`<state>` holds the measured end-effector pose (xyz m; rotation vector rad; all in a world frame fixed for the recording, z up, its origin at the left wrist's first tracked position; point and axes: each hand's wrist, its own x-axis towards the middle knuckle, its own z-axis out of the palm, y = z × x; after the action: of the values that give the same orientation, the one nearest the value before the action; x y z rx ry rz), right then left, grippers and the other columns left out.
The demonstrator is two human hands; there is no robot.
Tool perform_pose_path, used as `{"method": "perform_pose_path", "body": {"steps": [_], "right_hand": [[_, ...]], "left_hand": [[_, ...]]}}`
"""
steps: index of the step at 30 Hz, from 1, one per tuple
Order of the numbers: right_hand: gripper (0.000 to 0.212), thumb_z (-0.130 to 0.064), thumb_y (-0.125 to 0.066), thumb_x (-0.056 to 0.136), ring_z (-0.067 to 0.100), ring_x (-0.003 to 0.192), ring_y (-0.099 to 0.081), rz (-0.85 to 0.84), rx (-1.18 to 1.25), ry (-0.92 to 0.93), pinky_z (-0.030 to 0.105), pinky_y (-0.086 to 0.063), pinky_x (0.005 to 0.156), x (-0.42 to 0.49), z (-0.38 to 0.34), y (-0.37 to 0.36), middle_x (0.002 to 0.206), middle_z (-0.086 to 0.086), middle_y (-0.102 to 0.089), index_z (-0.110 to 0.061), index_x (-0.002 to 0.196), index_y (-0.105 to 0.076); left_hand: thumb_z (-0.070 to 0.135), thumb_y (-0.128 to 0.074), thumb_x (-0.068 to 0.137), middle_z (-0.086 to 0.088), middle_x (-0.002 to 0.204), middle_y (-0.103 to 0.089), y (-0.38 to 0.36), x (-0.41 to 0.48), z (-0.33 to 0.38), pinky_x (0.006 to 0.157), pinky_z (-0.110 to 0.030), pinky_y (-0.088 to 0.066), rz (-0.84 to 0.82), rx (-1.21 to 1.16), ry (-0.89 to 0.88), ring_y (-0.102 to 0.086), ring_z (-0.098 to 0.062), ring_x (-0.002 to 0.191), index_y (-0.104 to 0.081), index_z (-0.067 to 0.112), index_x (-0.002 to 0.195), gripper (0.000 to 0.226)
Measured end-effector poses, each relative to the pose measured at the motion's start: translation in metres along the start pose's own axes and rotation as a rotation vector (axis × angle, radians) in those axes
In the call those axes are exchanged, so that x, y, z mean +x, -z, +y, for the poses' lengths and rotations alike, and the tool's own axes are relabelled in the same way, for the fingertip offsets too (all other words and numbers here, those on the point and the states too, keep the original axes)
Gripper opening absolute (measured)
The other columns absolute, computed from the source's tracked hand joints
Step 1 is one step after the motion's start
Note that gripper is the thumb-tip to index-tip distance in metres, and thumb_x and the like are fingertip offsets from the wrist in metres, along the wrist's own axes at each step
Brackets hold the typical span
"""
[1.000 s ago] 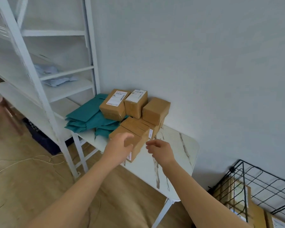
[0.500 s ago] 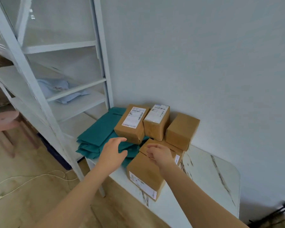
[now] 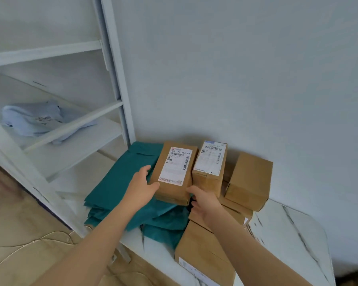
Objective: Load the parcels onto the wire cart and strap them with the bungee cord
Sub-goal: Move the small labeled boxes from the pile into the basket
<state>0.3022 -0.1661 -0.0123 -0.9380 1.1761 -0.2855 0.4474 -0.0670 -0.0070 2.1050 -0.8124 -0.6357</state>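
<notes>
Parcels of brown cardboard (image 3: 213, 182) clustered on marble-patterned tabletop (image 3: 287, 234), centre frame, none seen loaded; cart, cord out of view. Left hand (image 3: 140, 187) and right hand (image 3: 204, 201) bracketing labelled brown box (image 3: 174, 172), fingers open, touching. Wall close behind; room leftward over teal fabric stack (image 3: 120, 188).

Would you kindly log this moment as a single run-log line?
stage: picking up | left hand: on labelled box left side | right hand: at its near right corner | box: resting on green bags

Both forearms were bare to the frame edge, no sleeves in view. Left hand (image 3: 140, 187) and right hand (image 3: 203, 201) showed no gloves, rings or watch.
</notes>
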Motion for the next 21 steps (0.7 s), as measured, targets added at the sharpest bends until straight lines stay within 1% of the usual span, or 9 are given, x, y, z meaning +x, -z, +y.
{"method": "perform_pose_path", "body": {"steps": [3, 6, 8, 11, 13, 14, 16, 17, 21], "right_hand": [[0.04, -0.021, -0.067, 0.085, 0.021, 0.104, -0.05, 0.047, 0.06, -0.045, 0.038, -0.042, 0.102, 0.007, 0.002, -0.009, 0.102, 0.001, -0.054, -0.013, 0.119, -0.047], [0.05, -0.023, -0.072, 0.081, 0.026, 0.116, -0.05, 0.091, 0.119, -0.079, 0.043, -0.039, 0.107, 0.014, 0.003, -0.019, 0.117, 0.004, -0.052, -0.014, 0.123, -0.046], [0.055, -0.024, -0.073, 0.08, 0.026, 0.117, -0.05, 0.113, 0.123, -0.073, 0.041, -0.039, 0.103, 0.02, 0.003, -0.027, 0.119, 0.003, -0.053, -0.016, 0.128, -0.047], [0.06, -0.026, -0.074, 0.078, 0.022, 0.106, -0.051, 0.154, 0.123, -0.065, 0.036, -0.041, 0.09, 0.026, 0.001, -0.039, 0.11, 0.0, -0.055, -0.02, 0.131, -0.046], [0.059, -0.025, -0.073, 0.079, 0.017, 0.095, -0.052, 0.165, 0.135, -0.065, 0.033, -0.041, 0.083, 0.027, 0.001, -0.045, 0.103, -0.001, -0.055, -0.019, 0.131, -0.045], [0.059, -0.025, -0.073, 0.08, 0.016, 0.091, -0.051, 0.168, 0.135, -0.06, 0.032, -0.04, 0.081, 0.027, 0.002, -0.048, 0.104, -0.001, -0.055, -0.018, 0.131, -0.045], [0.061, -0.026, -0.072, 0.08, 0.015, 0.092, -0.05, 0.183, 0.128, -0.041, 0.031, -0.04, 0.08, 0.027, 0.005, -0.052, 0.111, 0.001, -0.054, -0.018, 0.134, -0.043], [0.063, -0.027, -0.072, 0.08, 0.016, 0.095, -0.05, 0.195, 0.13, -0.031, 0.031, -0.04, 0.082, 0.027, 0.006, -0.053, 0.113, 0.001, -0.053, -0.018, 0.135, -0.042], [0.069, -0.028, -0.073, 0.079, 0.017, 0.1, -0.046, 0.236, 0.138, -0.013, 0.033, -0.04, 0.087, 0.026, 0.009, -0.062, 0.113, 0.0, -0.048, -0.02, 0.138, -0.038]], "left_hand": [[0.023, -0.057, 0.09, -0.007, 0.151, -0.028, 0.008, 0.024, -0.006, 0.104, -0.034, -0.035, -0.113, -0.044, 0.054, -0.034, -0.022, 0.135, -0.019, 0.019, 0.148, 0.069], [0.027, -0.058, 0.09, -0.006, 0.152, -0.028, 0.014, 0.043, -0.008, 0.105, -0.036, -0.034, -0.201, -0.052, 0.062, -0.034, -0.022, 0.136, -0.017, 0.019, 0.149, 0.071], [0.029, -0.057, 0.09, -0.006, 0.152, -0.029, 0.018, 0.054, -0.01, 0.104, -0.035, -0.035, -0.254, -0.057, 0.068, -0.035, -0.023, 0.135, -0.016, 0.018, 0.149, 0.072], [0.03, -0.057, 0.091, -0.005, 0.148, -0.035, 0.022, 0.068, -0.014, 0.102, -0.035, -0.038, -0.335, -0.036, 0.07, -0.042, -0.023, 0.129, -0.015, 0.018, 0.149, 0.072], [0.03, -0.056, 0.091, -0.003, 0.14, -0.044, 0.023, 0.075, -0.018, 0.099, -0.034, -0.042, -0.387, -0.04, 0.078, -0.049, -0.021, 0.12, -0.018, 0.017, 0.149, 0.07], [0.03, -0.056, 0.091, -0.001, 0.132, -0.05, 0.023, 0.077, -0.018, 0.095, -0.033, -0.044, -0.412, -0.052, 0.079, -0.052, -0.018, 0.113, -0.022, 0.017, 0.148, 0.067], [0.03, -0.056, 0.092, 0.004, 0.115, -0.054, 0.023, 0.08, -0.019, 0.086, -0.028, -0.045, -0.454, -0.076, 0.073, -0.055, -0.014, 0.101, -0.031, 0.017, 0.143, 0.058], [0.031, -0.056, 0.092, 0.006, 0.111, -0.054, 0.024, 0.08, -0.019, 0.084, -0.028, -0.046, -0.465, -0.091, 0.074, -0.056, -0.012, 0.098, -0.034, 0.017, 0.14, 0.054], [0.035, -0.055, 0.092, 0.005, 0.112, -0.056, 0.029, 0.081, -0.021, 0.09, -0.033, -0.049, -0.46, -0.157, 0.096, -0.057, -0.013, 0.099, -0.04, 0.018, 0.135, 0.048]]}}
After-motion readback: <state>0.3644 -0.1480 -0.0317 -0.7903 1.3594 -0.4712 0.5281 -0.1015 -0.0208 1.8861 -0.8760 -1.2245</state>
